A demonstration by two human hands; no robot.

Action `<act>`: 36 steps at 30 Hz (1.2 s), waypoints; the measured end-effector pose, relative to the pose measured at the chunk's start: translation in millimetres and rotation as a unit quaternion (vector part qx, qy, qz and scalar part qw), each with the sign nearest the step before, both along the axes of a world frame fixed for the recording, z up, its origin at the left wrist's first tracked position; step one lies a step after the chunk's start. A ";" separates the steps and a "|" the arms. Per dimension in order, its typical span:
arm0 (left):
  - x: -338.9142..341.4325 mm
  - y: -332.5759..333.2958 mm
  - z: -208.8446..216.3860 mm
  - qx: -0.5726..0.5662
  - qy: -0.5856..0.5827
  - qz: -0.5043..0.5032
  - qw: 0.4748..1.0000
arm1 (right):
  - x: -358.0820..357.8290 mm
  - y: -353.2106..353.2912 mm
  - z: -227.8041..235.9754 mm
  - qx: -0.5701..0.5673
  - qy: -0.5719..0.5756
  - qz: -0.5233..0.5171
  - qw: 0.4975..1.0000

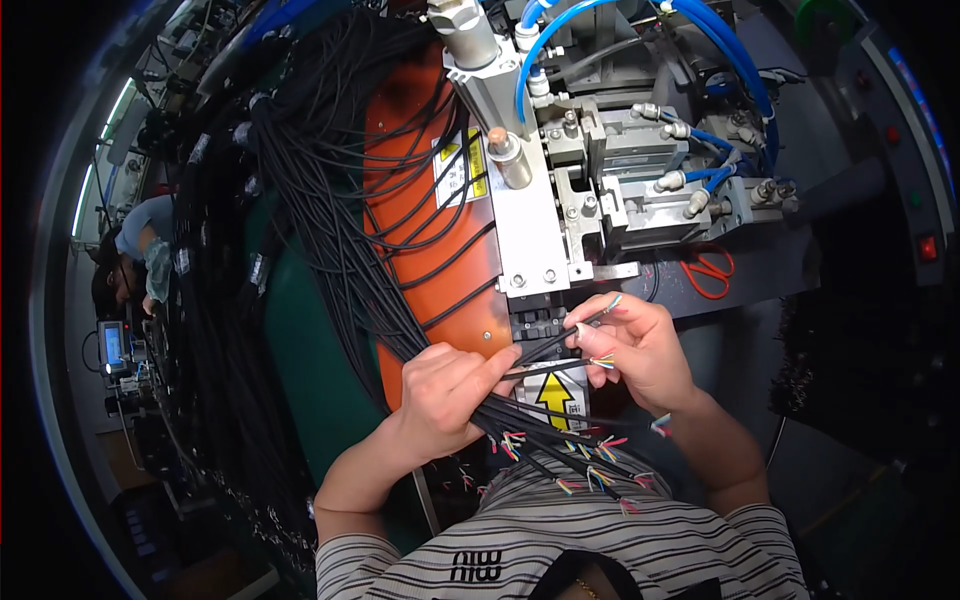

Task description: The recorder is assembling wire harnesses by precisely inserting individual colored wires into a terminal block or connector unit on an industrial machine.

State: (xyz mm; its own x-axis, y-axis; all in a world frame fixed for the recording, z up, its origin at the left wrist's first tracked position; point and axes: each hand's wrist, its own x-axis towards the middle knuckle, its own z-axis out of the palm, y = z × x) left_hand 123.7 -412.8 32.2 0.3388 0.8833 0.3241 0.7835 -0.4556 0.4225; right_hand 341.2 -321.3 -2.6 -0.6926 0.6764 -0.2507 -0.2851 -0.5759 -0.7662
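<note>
My left hand (447,397) is closed around a thick bundle of black cables (330,230) that runs up and left over an orange plate (420,260). Its index finger stretches right along one cable. The cables' stripped ends (580,470), with coloured inner wires, fan out below my hands over my striped shirt. My right hand (640,345) pinches a single black cable (560,338) near its end, the coloured wires poking out by my fingertips. That cable lies in front of a black slot (535,325) at the base of a metal machine (560,190).
The machine has a silver cylinder (465,35), blue air hoses (640,20) and metal blocks. A yellow arrow label (555,393) sits under my hands. Orange scissors (708,272) lie to the right. A control panel with a red button (927,247) is far right. Another person (135,250) sits far left.
</note>
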 end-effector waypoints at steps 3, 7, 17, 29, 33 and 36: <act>14.2 7.5 4.4 -0.008 -0.019 -0.007 1.000 | -0.7 -4.1 -4.4 0.028 -0.027 0.014 0.999; 18.3 14.7 6.5 -0.020 -0.015 -0.016 1.000 | -3.3 -14.1 3.1 0.160 -0.047 -0.019 0.986; 22.9 16.7 -6.7 0.067 0.019 -0.032 0.997 | 7.4 -7.0 0.8 0.019 -0.035 -0.025 0.999; 34.3 23.7 -8.7 0.097 0.037 -0.006 0.995 | 10.0 -8.3 3.4 -0.032 0.006 -0.032 0.999; 35.3 25.3 -10.9 0.069 -0.006 0.000 0.998 | 11.1 -6.2 1.9 -0.006 -0.001 -0.010 1.000; 34.4 27.7 -10.6 0.045 -0.054 -0.006 0.997 | 11.3 -4.7 0.4 0.045 -0.016 -0.007 0.999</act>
State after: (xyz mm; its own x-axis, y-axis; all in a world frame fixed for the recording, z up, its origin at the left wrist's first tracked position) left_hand 158.1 -385.2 21.5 0.3069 0.8450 0.4379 0.7299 -0.5043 0.4615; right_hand 352.4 -326.0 -2.3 -0.6764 0.7059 -0.2100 -0.2675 -0.5011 -0.8230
